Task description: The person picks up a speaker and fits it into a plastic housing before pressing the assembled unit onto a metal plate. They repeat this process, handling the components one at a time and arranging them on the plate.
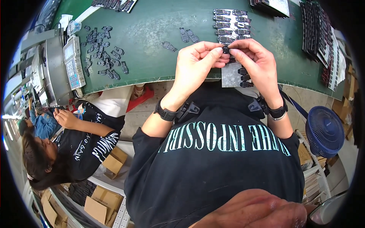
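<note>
Between the fingertips of both hands is a small black electronic part, held up over the near edge of the green table. My left hand pinches it from the left, thumb against forefinger. From the other side my right hand pinches it too. Under the hands lies a pale sheet carrying black modules in two neat columns; my hands hide its middle. A few loose modules lie left of the sheet, beyond my left hand.
Scattered black modules cover the table's left part, beside a grey device with a keypad. Stacked trays of parts stand at the right. A blue fan is below the table's right side. A co-worker sits at my left.
</note>
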`<state>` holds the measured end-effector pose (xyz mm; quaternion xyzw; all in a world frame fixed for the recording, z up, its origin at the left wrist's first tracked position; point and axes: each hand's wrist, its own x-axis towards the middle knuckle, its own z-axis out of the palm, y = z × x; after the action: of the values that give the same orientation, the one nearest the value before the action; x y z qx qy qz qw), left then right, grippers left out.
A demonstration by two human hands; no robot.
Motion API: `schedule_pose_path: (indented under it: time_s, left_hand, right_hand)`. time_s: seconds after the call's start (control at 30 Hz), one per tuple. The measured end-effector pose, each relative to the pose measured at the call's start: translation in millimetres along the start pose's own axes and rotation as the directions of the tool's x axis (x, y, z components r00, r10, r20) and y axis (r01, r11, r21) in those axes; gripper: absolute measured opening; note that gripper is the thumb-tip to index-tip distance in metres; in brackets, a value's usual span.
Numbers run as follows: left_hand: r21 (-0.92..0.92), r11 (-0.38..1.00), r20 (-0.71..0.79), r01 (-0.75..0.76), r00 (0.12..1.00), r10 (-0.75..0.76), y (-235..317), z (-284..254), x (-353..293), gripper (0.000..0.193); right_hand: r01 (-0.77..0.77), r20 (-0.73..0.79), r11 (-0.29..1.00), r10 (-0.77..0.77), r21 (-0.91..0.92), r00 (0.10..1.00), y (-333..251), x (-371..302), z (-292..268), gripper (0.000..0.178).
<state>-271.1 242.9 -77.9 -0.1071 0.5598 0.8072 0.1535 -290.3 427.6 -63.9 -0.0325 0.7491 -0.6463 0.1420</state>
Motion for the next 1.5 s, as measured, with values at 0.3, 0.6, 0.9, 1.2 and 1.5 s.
schedule_pose_path:
  time_s: [0.3, 0.6, 0.9, 1.2, 1.5]
  left_hand:
    - [-0.022, 0.999, 0.062, 0.035, 0.997, -0.034, 1, -2, -2, 0.021]
    - [0.027, 0.999, 0.049, 0.020, 0.999, -0.021, 2, -1, -3, 0.020]
    - [0.042, 0.999, 0.047, 0.030, 0.998, -0.032, -1, 0, -6, 0.017]
    - [0.188, 0.981, -0.040, -0.043, 0.998, 0.051, -13, 3, -25, 0.012]
    - [0.556, 0.809, 0.022, 0.194, 0.969, -0.247, 4, -5, -19, 0.016]
  right_hand:
    - [-0.128, 0.232, 0.980, 0.090, 0.153, 0.969, 7, 8, -16, 0.014]
    - [-0.216, 0.297, 0.952, 0.146, 0.216, 0.944, 7, 7, -14, 0.020]
    - [-0.022, 0.138, 0.997, 0.032, -0.070, 0.990, 6, -6, 4, 0.018]
    - [0.058, 0.112, 0.963, -0.029, -0.264, 0.993, -13, -21, 7, 0.025]
    - [0.270, 0.111, 0.800, -0.250, -0.536, 0.962, -16, -23, -20, 0.032]
